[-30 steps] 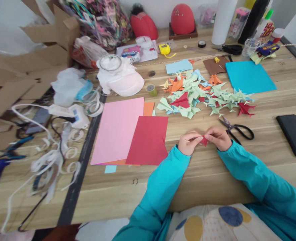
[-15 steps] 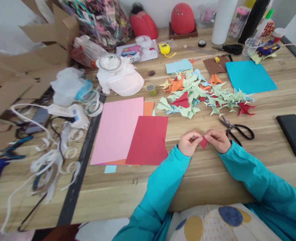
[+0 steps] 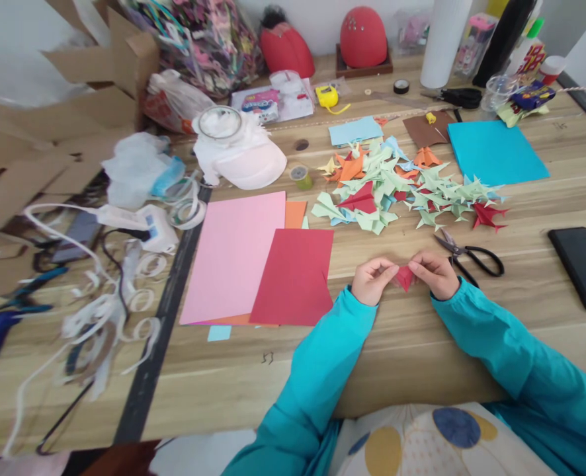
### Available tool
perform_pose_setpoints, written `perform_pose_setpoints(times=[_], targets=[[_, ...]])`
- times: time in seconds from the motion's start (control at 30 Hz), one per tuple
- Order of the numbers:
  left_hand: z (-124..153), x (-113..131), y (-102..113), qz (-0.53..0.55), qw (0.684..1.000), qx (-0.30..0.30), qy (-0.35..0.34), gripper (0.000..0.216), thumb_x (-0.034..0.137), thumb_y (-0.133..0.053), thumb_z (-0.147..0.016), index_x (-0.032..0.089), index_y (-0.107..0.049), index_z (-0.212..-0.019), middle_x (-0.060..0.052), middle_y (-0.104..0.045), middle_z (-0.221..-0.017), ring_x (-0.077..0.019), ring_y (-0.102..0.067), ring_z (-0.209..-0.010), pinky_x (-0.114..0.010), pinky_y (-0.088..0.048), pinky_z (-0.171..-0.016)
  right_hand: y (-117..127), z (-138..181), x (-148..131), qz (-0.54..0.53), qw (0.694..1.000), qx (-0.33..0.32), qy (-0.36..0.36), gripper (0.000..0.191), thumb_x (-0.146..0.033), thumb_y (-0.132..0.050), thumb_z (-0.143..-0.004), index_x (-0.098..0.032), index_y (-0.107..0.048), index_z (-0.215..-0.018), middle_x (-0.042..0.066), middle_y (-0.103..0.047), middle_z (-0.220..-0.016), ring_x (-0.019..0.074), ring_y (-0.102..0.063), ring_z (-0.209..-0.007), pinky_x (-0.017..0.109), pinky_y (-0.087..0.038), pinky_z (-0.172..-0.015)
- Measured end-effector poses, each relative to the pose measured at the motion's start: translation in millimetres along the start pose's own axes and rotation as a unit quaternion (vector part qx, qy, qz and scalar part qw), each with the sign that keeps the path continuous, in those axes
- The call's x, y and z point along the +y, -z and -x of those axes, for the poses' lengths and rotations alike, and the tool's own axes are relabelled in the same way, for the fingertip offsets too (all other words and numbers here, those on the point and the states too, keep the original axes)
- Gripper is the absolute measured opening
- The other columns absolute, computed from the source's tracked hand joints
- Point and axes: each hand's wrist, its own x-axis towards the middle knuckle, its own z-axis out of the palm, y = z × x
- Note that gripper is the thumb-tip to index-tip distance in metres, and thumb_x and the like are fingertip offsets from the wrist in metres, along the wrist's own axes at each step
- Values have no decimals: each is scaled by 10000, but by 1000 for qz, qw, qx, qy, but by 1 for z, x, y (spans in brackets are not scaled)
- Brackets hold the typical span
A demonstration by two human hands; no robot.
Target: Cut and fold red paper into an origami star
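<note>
A small piece of folded red paper (image 3: 404,278) is held up between my two hands, its point towards me. My left hand (image 3: 372,280) pinches its left side between thumb and fingers. On the other side, my right hand (image 3: 435,274) pinches the right edge in the same way. Just past the right hand lie black-handled scissors (image 3: 464,254), blades slightly parted. Beyond both hands spreads a pile of folded paper figures (image 3: 379,178) in pale green, orange, red and blue. To the left, a red paper sheet (image 3: 293,277) overlaps a pink paper sheet (image 3: 236,254).
A black phone (image 3: 581,268) lies at the right. Blue sheets (image 3: 499,152) and a brown paper piece (image 3: 424,129) are behind the pile. A white cloth bundle (image 3: 243,155), coiled white cables (image 3: 87,317) and an open cardboard box (image 3: 94,99) occupy the left side.
My fingertips have moved slightly apart, and more of the folded red paper shows between them. The things on the table lie as before.
</note>
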Motion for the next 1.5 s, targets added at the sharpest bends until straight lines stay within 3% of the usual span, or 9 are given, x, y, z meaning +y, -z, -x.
perform_pose_setpoints(times=[0.27, 0.47, 0.77, 1.07, 1.17, 1.3, 1.4, 1.5], targets=[[-1, -6, 1, 23, 1000, -9, 2, 272, 378, -683, -626, 120, -601, -598, -9, -612, -515, -103, -557, -457, -234, -478, -492, 4, -3, 3, -33, 999, -2, -26, 308, -427, -631, -703, -155, -562, -579, -13, -561, -466, 83, -501, -412, 208, -421, -419], [0, -9, 0, 73, 997, -14, -25, 356, 261, -753, -544, 136, -645, -859, -40, -677, -723, -135, -618, -629, -251, -520, -578, 2, -3, 3, -34, 998, 33, -43, 304, -420, -632, -706, -154, -558, -580, -17, -557, -451, 76, -491, -403, 200, -413, -421], [0, -4, -4, 21, 997, 73, -35, 222, 311, -720, -580, 130, -663, -695, -19, -660, -624, -110, -588, -538, -229, -500, -518, -2, 0, 4, -34, 999, 7, -27, 256, -398, -672, -667, -166, -565, -662, -18, -576, -501, 86, -515, -440, 212, -438, -439], [-5, -20, 5, 44, 998, 37, -9, 232, 360, -650, -672, 130, -628, -658, 6, -610, -545, -84, -529, -439, -211, -433, -427, -2, -1, 10, -2, 998, -8, 64, 129, -270, -701, -651, -170, -637, -701, 14, -620, -633, 118, -575, -565, 252, -478, -528], [-6, -23, 6, 58, 998, 34, -2, 237, 367, -652, -669, 131, -627, -665, 9, -604, -535, -85, -526, -437, -216, -437, -437, -2, -1, 12, -14, 999, 3, 41, 149, -266, -717, -629, -173, -643, -719, 22, -646, -665, 124, -589, -571, 253, -488, -526], [-6, -22, 5, 81, 995, 43, -25, 257, 331, -681, -650, 157, -645, -835, -26, -667, -722, -118, -603, -608, -237, -490, -566, -3, -1, 12, -70, 997, 28, -17, 253, -281, -732, -611, -176, -608, -805, 3, -646, -632, 96, -564, -484, 228, -480, -466], [-4, -20, 4, 101, 994, 15, -38, 328, 291, -678, -664, 176, -629, -968, -71, -667, -916, -172, -618, -836, -278, -507, -700, -2, -3, 10, -104, 993, 46, -36, 307, -281, -739, -605, -178, -579, -847, -16, -627, -602, 81, -546, -456, 199, -450, -424], [-4, -18, 5, 96, 993, -2, -72, 304, 259, -646, -702, 195, -627, -999, -81, -645, -983, -194, -595, -934, -319, -503, -779, -1, -5, 8, -108, 991, 59, -44, 314, -289, -742, -599, -174, -571, -836, -26, -609, -578, 76, -531, -439, 191, -426, -400]])
